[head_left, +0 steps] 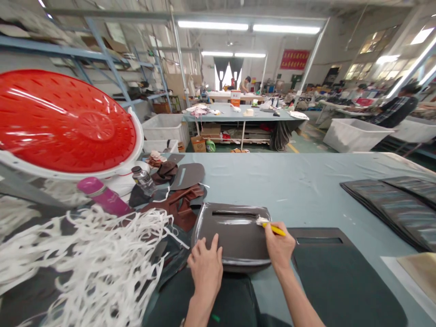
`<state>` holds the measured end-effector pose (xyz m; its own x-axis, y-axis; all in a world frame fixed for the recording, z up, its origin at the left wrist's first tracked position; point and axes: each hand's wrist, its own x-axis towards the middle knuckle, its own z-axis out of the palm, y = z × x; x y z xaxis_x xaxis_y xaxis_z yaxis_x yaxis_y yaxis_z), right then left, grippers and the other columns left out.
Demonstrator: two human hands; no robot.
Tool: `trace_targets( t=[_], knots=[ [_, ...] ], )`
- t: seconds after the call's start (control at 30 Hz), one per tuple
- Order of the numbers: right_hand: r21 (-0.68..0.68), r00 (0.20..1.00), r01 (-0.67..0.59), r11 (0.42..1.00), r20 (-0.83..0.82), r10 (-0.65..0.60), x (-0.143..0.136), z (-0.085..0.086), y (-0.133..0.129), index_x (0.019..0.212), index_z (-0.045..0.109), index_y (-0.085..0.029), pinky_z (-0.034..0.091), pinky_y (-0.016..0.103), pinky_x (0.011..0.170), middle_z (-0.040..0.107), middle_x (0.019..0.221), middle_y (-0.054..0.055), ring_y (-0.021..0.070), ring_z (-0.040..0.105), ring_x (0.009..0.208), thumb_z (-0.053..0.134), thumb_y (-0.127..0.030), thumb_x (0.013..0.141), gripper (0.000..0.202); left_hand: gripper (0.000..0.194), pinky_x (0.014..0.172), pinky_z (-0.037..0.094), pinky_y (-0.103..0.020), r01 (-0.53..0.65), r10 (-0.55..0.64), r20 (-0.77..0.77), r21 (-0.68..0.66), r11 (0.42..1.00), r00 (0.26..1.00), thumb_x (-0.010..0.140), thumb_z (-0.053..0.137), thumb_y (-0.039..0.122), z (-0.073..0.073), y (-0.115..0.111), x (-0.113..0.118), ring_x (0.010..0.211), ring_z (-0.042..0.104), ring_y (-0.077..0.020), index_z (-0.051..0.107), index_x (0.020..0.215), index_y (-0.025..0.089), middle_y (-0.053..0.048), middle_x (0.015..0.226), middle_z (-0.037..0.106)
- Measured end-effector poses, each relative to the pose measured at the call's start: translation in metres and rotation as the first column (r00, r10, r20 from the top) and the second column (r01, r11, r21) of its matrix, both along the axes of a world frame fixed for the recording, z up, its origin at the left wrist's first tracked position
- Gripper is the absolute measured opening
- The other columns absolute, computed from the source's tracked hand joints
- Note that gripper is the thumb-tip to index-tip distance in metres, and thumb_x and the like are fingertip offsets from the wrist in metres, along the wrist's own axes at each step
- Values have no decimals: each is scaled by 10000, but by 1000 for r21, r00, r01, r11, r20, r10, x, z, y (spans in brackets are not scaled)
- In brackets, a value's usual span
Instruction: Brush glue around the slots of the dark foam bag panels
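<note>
A dark brown panel (235, 236) with a long slot near its far edge lies in front of me, apparently on a stack. White, wet-looking streaks run along its edges and below the slot. My left hand (206, 263) rests on the panel's near left part, fingers spread. In my right hand (281, 245) is a brush with a yellow handle (275, 229). Its white-coated bristles touch the panel by the right end of the slot. To the right lies a larger dark green panel (344, 272) with a similar slot.
Tangled white strips (109, 263) cover the left side, beside a pink bottle (104, 196) and a clear bottle (143, 180). A big red basin (68, 122) stands behind them. Dark stacked panels (384, 204) lie at right. Farther off are another table (245, 111) and co-workers.
</note>
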<state>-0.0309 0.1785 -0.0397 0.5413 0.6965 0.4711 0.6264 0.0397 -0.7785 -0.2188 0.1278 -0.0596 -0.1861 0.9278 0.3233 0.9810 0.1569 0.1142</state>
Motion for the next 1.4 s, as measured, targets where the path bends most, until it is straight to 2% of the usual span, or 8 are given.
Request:
trace_targets(
  t=[0.27,0.47,0.63,0.83,0.93,1.2,1.3,1.4],
  knots=[
    [61,882,-465,883,-53,468,-102,16,65,819,649,-204,417,225,633,665,708,19,149,584,618,505,-374,830,223,386,859,379,-420,-12,12,-32,14,1000,999,915,366,331,0,-2,1,1085,459,-264,496,1276,358,-105,1213,499],
    [-67,998,-31,997,50,34,-73,10,78,726,626,-198,366,246,574,604,598,24,167,541,553,469,-369,805,245,377,845,386,-413,-2,2,-8,21,1000,1000,909,382,334,0,0,0,1084,466,-267,506,1262,376,-102,1201,511],
    [30,888,-455,890,85,451,-86,5,52,785,635,-215,397,214,599,643,665,9,141,568,585,474,-325,836,202,387,853,377,-419,6,-5,-19,7,1000,1000,908,375,352,3,-2,-1,1069,476,-268,508,1271,351,-105,1200,518],
    [11,994,5,1000,108,-6,6,-4,28,702,589,-200,372,235,571,583,589,4,143,518,529,485,-366,823,231,366,812,363,-415,-18,19,52,-31,999,998,855,457,313,13,4,3,1025,486,-278,560,1207,310,-102,1157,524],
    [72,999,23,997,38,-26,33,3,9,737,585,-191,386,228,575,585,619,6,130,509,530,491,-384,827,232,342,806,353,-394,-15,20,116,-45,999,993,798,490,187,17,14,20,980,497,-256,596,1119,243,-92,1060,547],
    [38,845,-525,850,-92,527,-73,18,17,799,653,-225,425,207,565,656,672,-13,129,577,559,522,-321,819,163,229,758,377,-329,81,-78,160,-13,997,984,854,427,178,11,20,58,938,501,-224,587,1018,174,-77,976,555],
    [-27,894,-448,893,-14,448,-78,14,28,740,648,-230,403,210,543,643,620,-10,141,578,544,517,-314,807,169,229,753,386,-319,124,-124,149,8,992,981,873,419,210,8,14,54,932,504,-216,573,1039,177,-72,976,553],
    [-40,986,-141,989,89,144,-39,7,28,699,607,-211,378,227,544,591,558,8,152,546,518,467,-304,832,215,204,771,390,-322,175,-177,189,29,984,966,869,431,207,10,13,50,955,510,-209,573,1015,205,-56,993,552]
  ],
)
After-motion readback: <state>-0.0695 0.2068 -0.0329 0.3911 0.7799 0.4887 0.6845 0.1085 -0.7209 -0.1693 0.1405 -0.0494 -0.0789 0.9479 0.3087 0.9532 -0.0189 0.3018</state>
